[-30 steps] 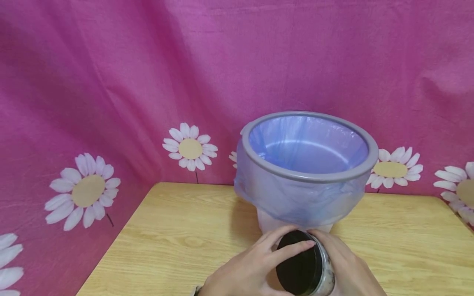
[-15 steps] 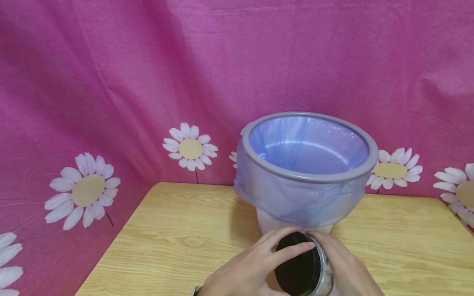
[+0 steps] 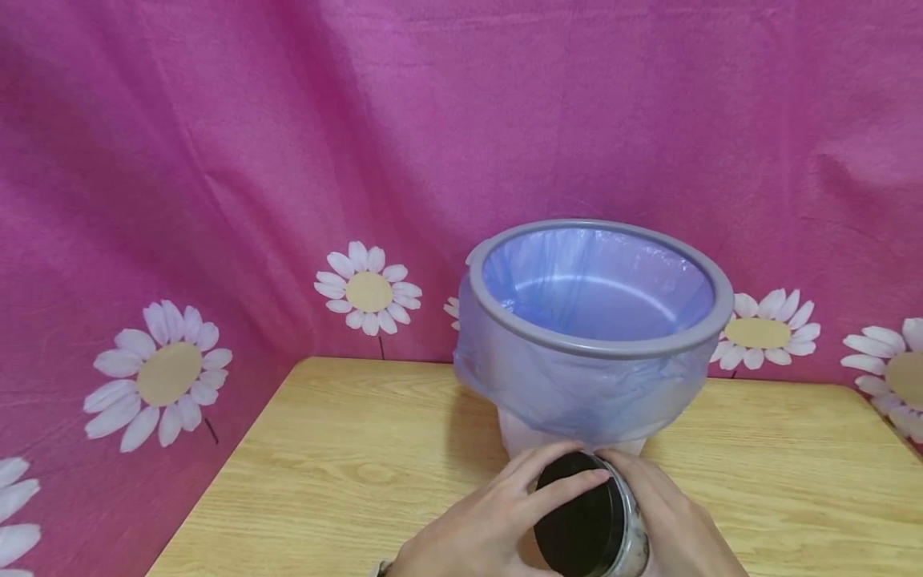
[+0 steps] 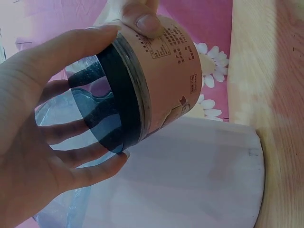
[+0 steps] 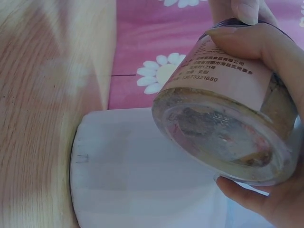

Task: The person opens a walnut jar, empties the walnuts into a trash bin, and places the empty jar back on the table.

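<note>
A glass jar with a printed paper label and a dark lid is held between my two hands, tilted with its lid to the left. My left hand grips the lid, its thumb on one side and its fingers spread round the other. Around the jar's body my right hand is wrapped, its thumb lying on the label near the lid. Brownish residue clings to the glass at the jar's base, seen in the right wrist view. In the head view the hands hide most of the jar's body.
Just beyond the hands, a pale bin with a grey rim and a blue plastic liner stands on the wood-grain table. A pink cloth with white daisies hangs behind the table and along its left side.
</note>
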Demonstrator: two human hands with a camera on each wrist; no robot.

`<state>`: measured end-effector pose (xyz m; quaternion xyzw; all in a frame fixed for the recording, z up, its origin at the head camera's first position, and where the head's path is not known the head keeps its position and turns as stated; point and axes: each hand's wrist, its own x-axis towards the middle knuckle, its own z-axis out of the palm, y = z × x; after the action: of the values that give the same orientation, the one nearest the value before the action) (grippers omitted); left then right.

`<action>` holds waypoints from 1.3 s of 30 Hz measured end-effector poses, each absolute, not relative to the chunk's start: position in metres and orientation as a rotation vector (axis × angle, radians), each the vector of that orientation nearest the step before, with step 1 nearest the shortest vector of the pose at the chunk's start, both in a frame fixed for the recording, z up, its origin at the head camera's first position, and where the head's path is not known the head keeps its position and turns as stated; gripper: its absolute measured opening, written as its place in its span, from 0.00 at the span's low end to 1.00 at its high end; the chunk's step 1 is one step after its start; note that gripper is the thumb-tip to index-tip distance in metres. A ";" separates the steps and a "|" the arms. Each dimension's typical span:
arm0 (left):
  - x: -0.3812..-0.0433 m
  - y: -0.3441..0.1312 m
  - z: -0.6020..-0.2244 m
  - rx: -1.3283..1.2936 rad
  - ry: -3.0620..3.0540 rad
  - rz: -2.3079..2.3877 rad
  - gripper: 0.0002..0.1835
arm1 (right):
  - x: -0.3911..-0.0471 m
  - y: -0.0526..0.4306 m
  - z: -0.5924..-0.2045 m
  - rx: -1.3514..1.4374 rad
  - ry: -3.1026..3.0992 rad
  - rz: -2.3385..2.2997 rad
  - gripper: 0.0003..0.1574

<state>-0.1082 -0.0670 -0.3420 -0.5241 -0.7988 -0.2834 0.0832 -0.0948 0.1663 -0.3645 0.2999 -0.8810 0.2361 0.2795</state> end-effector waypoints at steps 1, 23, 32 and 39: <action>-0.108 -0.067 -0.342 -1.562 -2.394 -0.862 0.50 | -0.095 0.166 -0.364 0.802 -2.371 0.639 0.73; -0.106 -0.068 -0.342 -1.560 -2.376 -0.790 0.53 | -0.094 0.165 -0.364 0.805 -2.379 0.663 0.71; -0.106 -0.068 -0.342 -1.570 -2.394 -0.824 0.51 | -0.093 0.165 -0.364 0.800 -2.392 0.674 0.71; -0.108 -0.070 -0.342 -1.591 -2.355 -0.817 0.53 | -0.093 0.165 -0.364 0.808 -2.379 0.673 0.71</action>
<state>-0.1083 -0.0700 -0.3418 -0.5357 -0.7931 -0.2750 0.0920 -0.0934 0.1646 -0.3640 0.2995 -0.8814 0.2495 0.2668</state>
